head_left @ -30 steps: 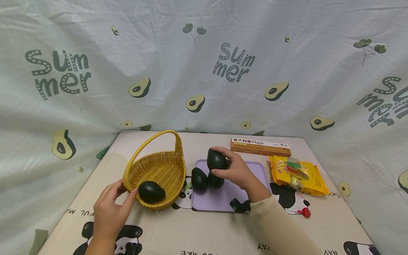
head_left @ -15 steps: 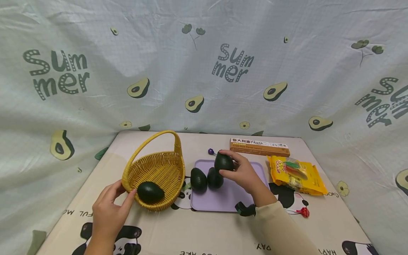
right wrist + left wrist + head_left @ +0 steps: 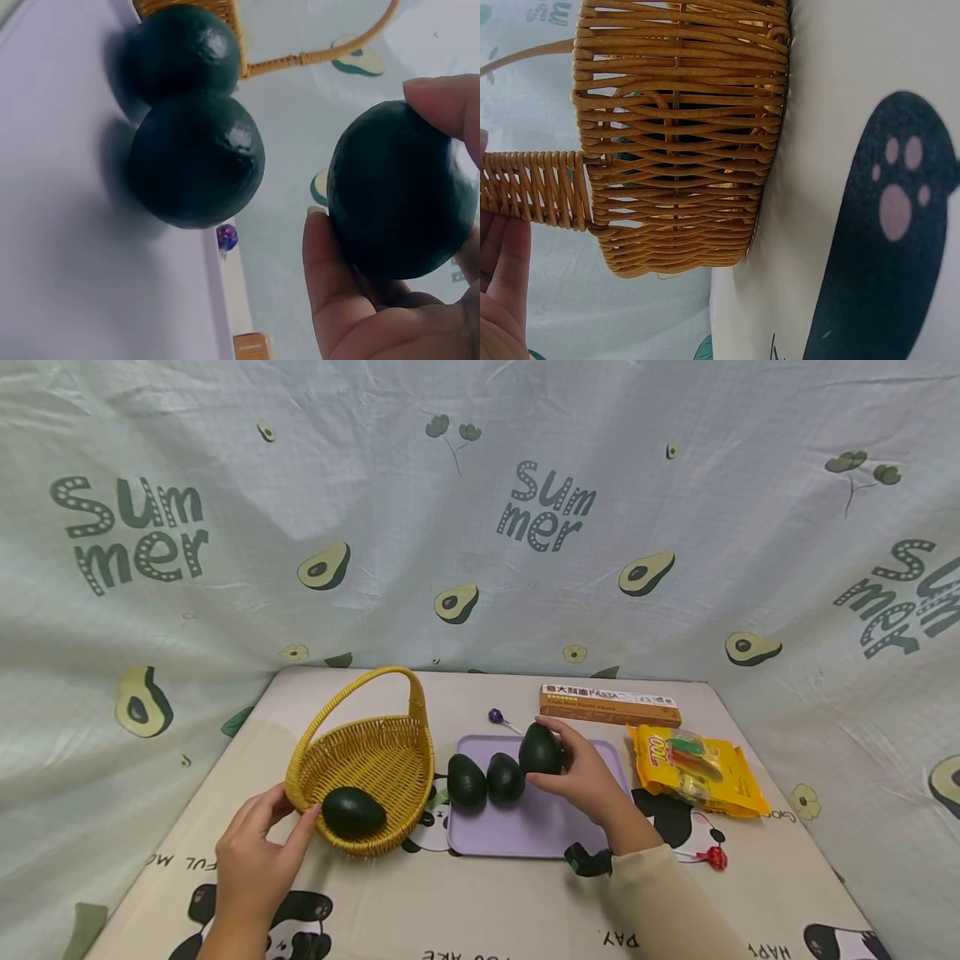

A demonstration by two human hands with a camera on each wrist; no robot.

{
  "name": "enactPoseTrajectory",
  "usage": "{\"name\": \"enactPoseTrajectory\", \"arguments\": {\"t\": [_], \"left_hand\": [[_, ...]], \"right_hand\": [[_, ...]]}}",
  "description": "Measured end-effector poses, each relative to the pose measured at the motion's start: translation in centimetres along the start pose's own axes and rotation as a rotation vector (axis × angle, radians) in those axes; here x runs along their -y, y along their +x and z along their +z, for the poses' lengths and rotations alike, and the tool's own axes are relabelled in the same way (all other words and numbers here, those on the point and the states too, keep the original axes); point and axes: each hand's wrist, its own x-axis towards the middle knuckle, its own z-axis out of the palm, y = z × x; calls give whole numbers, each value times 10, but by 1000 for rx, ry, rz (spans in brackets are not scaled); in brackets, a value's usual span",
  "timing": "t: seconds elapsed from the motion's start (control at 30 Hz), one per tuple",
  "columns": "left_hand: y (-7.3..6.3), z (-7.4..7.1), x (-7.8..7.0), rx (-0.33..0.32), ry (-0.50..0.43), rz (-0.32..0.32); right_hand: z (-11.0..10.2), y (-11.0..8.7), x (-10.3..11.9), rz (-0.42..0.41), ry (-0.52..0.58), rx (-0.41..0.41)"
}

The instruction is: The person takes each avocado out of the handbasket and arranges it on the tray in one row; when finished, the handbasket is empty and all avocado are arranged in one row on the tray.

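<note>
My left hand grips a yellow wicker basket at the base of its arched handle. One dark green avocado lies inside at the near end, close to my thumb. My right hand holds another avocado between thumb and fingers over a lilac tray. In the right wrist view this held avocado is apart from the tray. Two more avocados, a left one and a right one, sit side by side on the tray's left part. Through the weave in the left wrist view, the basket's avocado is mostly hidden.
A pasta box lies behind the tray, with a yellow snack bag to the right. A purple lollipop is behind the tray; a red one lies at the right. Patterned cloth covers the table.
My right hand has carried its avocado rightward and slightly lower, away from the two on the tray. The purple lollipop has come into sight. My left hand and the basket have stayed put.
</note>
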Motion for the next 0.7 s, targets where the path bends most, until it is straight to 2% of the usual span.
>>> {"name": "enactPoseTrajectory", "arguments": {"t": [0.37, 0.7], "left_hand": [[0, -1, -1, -12, -5, 8], [0, -1, 1, 15, 18, -12]], "right_hand": [[-3, -1, -13, 60, -52, -16], [-3, -3, -24, 91, -82, -22]]}}
